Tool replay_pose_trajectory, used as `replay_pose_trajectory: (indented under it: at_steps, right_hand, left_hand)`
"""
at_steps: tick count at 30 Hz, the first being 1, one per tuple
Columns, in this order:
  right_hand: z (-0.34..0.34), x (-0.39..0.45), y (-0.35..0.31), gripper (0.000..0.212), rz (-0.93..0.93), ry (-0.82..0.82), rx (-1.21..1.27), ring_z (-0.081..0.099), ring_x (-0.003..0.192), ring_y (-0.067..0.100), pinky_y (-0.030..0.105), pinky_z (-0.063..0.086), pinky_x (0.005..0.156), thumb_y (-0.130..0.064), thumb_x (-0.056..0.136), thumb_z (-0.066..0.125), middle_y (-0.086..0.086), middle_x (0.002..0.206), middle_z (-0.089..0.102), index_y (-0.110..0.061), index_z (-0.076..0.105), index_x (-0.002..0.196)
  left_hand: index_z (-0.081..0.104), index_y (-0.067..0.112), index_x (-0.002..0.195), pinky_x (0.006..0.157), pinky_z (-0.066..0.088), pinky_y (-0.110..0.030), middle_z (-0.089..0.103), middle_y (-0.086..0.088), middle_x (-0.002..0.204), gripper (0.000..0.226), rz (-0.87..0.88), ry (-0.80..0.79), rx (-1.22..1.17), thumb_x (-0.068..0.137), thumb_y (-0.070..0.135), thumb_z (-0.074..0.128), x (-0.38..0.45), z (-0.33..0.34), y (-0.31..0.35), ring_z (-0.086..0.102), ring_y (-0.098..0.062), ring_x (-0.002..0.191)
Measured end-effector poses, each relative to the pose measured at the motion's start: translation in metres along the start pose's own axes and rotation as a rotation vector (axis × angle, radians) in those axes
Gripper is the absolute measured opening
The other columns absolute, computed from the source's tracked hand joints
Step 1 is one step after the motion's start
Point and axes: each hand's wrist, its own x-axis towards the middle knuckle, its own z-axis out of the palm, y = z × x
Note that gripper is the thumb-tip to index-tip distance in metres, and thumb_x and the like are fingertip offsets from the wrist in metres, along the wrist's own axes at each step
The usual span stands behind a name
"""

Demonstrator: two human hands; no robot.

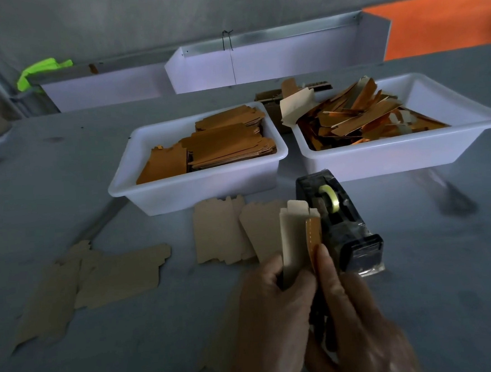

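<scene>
A small folded cardboard box blank (296,240), beige inside and orange-brown outside, stands upright between both my hands at the bottom middle. My left hand (270,314) grips its lower left part with curled fingers. My right hand (361,323) pinches its orange flap from the right. Just behind it sits a black tape dispenser (343,225) with a yellowish tape roll.
Flat beige blanks lie on the grey table: some at the left (100,280), some in the middle (230,233). A white tub (139,187) holds stacked orange blanks. A second white tub (467,129) at the right holds jumbled folded pieces. White bins (259,65) line the back.
</scene>
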Motion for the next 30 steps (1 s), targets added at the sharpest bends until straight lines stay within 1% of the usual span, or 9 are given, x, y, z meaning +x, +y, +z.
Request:
replay_pose_trajectory:
  at_steps: [3,5,9,12,17,20,25,27,30]
  right_hand:
    - [0.002,0.001,0.009,0.086,-0.004,-0.063,-0.008,0.06,0.046,0.01,0.012,0.045,0.04,-0.034,0.05,0.087,0.005,0.079,0.065,0.005,0.059,0.121]
    - [0.001,0.0,0.012,0.095,-0.015,-0.13,0.077,0.065,0.057,0.01,0.011,0.049,0.049,-0.031,0.042,0.09,0.003,0.085,0.068,0.002,0.058,0.124]
    - [-0.013,0.008,0.017,0.07,0.306,-0.281,0.725,0.068,0.071,0.004,0.023,0.055,0.064,-0.048,0.062,0.077,-0.013,0.081,0.07,-0.047,0.043,0.124]
    - [-0.017,0.013,0.029,0.058,0.496,-0.181,0.8,0.068,0.071,0.005,0.031,0.057,0.066,-0.058,0.045,0.063,-0.015,0.081,0.07,-0.038,0.061,0.099]
    - [-0.015,0.018,0.028,0.027,0.595,-0.307,1.082,0.071,0.075,0.025,0.035,0.059,0.069,-0.035,0.059,0.069,0.011,0.077,0.073,-0.024,0.075,0.082]
    - [-0.012,0.019,0.029,0.024,0.651,-0.299,1.262,0.071,0.073,0.024,0.028,0.057,0.062,-0.023,0.06,0.068,0.013,0.078,0.073,-0.017,0.076,0.081]
    - [-0.012,0.021,0.028,0.024,0.691,-0.235,1.351,0.069,0.066,0.026,0.029,0.057,0.057,-0.019,0.062,0.066,0.02,0.079,0.071,-0.013,0.076,0.082]
    - [-0.012,0.021,0.029,0.023,0.697,-0.221,1.316,0.07,0.066,0.026,0.029,0.058,0.056,-0.019,0.062,0.065,0.019,0.079,0.072,-0.013,0.076,0.081]
    - [-0.008,0.022,0.027,0.012,0.72,-0.199,1.305,0.07,0.067,0.027,0.029,0.058,0.056,-0.01,0.072,0.066,0.02,0.078,0.072,-0.007,0.075,0.08]
  left_hand:
    - [0.07,0.021,0.084,0.068,0.052,-0.032,0.069,-0.009,0.075,0.029,0.045,-0.126,0.089,0.091,0.045,0.056,-0.004,-0.005,0.001,0.068,-0.018,0.074]
    - [0.069,0.024,0.085,0.063,0.051,-0.026,0.069,-0.003,0.071,0.021,0.095,-0.085,0.186,0.091,0.041,0.058,-0.004,-0.009,0.0,0.067,-0.012,0.07]
    - [0.072,0.027,0.088,0.077,0.054,-0.047,0.071,-0.014,0.082,0.014,0.066,-0.074,0.13,0.092,0.024,0.059,0.002,-0.019,-0.003,0.068,-0.031,0.081]
    - [0.074,0.021,0.093,0.08,0.052,-0.043,0.072,-0.019,0.089,0.02,-0.05,-0.232,-0.011,0.077,0.029,0.065,0.002,-0.023,-0.001,0.069,-0.032,0.086]
    - [0.069,0.02,0.087,0.078,0.056,-0.038,0.075,-0.003,0.081,0.024,-0.077,-0.276,0.037,0.068,0.035,0.067,-0.001,-0.018,-0.001,0.071,-0.018,0.08]
    - [0.071,0.026,0.079,0.06,0.048,-0.022,0.07,0.005,0.069,0.008,0.004,-0.224,0.112,0.08,0.034,0.072,-0.004,-0.02,0.003,0.066,-0.007,0.067]
    - [0.075,0.031,0.086,0.075,0.057,-0.03,0.074,0.002,0.079,0.009,0.045,-0.065,0.184,0.078,0.027,0.073,-0.006,-0.019,-0.001,0.07,-0.011,0.078]
    - [0.072,0.04,0.088,0.072,0.054,-0.021,0.072,0.006,0.083,0.018,0.116,0.042,0.244,0.075,0.028,0.076,-0.008,-0.015,-0.005,0.068,-0.004,0.081]
    - [0.073,0.041,0.091,0.057,0.043,-0.006,0.065,0.007,0.084,0.03,0.411,0.177,0.645,0.071,0.019,0.079,-0.01,-0.003,-0.009,0.063,-0.003,0.076]
